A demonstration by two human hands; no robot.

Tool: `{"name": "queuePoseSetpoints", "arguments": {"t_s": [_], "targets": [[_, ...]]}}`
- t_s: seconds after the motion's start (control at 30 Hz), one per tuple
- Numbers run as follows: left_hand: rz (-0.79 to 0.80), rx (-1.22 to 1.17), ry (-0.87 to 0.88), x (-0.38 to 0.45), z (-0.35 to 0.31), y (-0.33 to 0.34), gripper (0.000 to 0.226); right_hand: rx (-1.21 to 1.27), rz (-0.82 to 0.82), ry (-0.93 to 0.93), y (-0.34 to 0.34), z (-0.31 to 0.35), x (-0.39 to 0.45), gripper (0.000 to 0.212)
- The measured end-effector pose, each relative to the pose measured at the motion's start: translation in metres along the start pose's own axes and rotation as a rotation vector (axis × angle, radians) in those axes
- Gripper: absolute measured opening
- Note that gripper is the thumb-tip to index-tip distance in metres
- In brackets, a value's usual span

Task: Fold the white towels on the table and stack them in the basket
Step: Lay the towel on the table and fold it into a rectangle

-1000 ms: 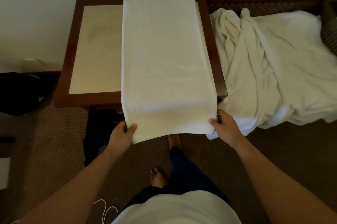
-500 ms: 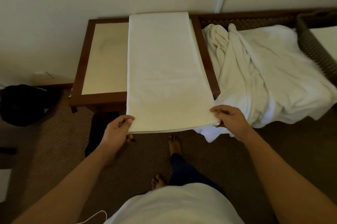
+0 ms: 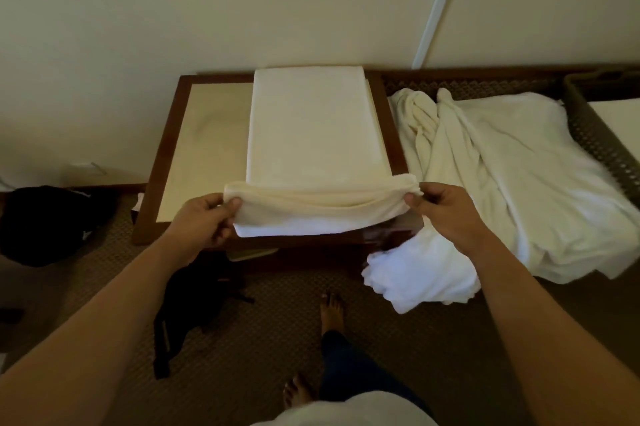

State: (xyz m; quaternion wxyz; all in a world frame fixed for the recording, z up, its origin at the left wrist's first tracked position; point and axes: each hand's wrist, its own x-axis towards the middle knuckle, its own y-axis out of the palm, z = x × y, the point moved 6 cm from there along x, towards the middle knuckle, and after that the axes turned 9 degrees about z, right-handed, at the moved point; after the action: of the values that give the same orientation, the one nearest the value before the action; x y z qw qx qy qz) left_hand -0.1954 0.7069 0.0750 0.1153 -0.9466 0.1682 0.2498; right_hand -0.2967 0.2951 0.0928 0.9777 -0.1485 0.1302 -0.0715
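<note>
A white towel (image 3: 315,127), folded into a long strip, lies on the small wooden table (image 3: 204,145) against the wall. Its near end is lifted and curled back over the table's front edge. My left hand (image 3: 204,217) pinches the near left corner and my right hand (image 3: 440,207) pinches the near right corner. A heap of unfolded white towels (image 3: 512,176) lies to the right. The dark woven basket (image 3: 602,134) stands at the far right edge, with a white folded towel (image 3: 620,120) partly visible inside.
A dark bag (image 3: 45,221) sits on the floor at the left, and another dark bag (image 3: 194,301) lies under the table's front. My bare feet (image 3: 332,311) stand on the woven carpet. A wall rises right behind the table.
Both hands have raised the towel's near end from below the table edge and carried it forward over the table, starting a fold. The view has pulled back and the basket has come into sight.
</note>
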Motion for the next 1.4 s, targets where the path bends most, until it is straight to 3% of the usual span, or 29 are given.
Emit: {"name": "queuePoseSetpoints", "arguments": {"t_s": [0.13,0.3,0.43,0.53,0.73,0.87,1.03,1.2,1.4], "targets": [[-0.150,0.265,0.037,0.051,-0.043,-0.010,0.020,-0.138,-0.068,-0.051,-0.003,0.027,0.061,0.005],[-0.156,0.105,-0.048,0.136,-0.065,-0.016,0.024,-0.204,-0.075,-0.011,0.006,0.031,0.161,0.023],[-0.259,0.331,-0.103,0.184,-0.060,-0.014,0.035,-0.341,-0.069,0.189,0.019,-0.003,0.224,0.032],[-0.252,0.469,-0.116,0.200,-0.060,-0.007,0.052,-0.368,-0.082,0.250,0.022,-0.021,0.232,0.034],[-0.338,0.466,-0.033,0.211,-0.065,-0.014,0.011,-0.542,-0.192,0.144,0.007,-0.009,0.226,0.020],[-0.321,0.454,-0.050,0.218,-0.067,-0.013,0.005,-0.474,-0.193,0.032,0.006,0.005,0.242,0.016],[-0.357,0.443,-0.057,0.218,-0.065,-0.011,0.022,-0.436,-0.049,0.209,0.013,-0.027,0.256,0.026],[-0.333,0.475,-0.017,0.216,-0.067,-0.004,0.044,-0.415,0.043,0.224,0.017,-0.030,0.263,0.049],[-0.347,0.411,0.028,0.215,-0.064,-0.007,0.022,-0.401,0.072,0.244,0.017,-0.022,0.264,0.046]]}}
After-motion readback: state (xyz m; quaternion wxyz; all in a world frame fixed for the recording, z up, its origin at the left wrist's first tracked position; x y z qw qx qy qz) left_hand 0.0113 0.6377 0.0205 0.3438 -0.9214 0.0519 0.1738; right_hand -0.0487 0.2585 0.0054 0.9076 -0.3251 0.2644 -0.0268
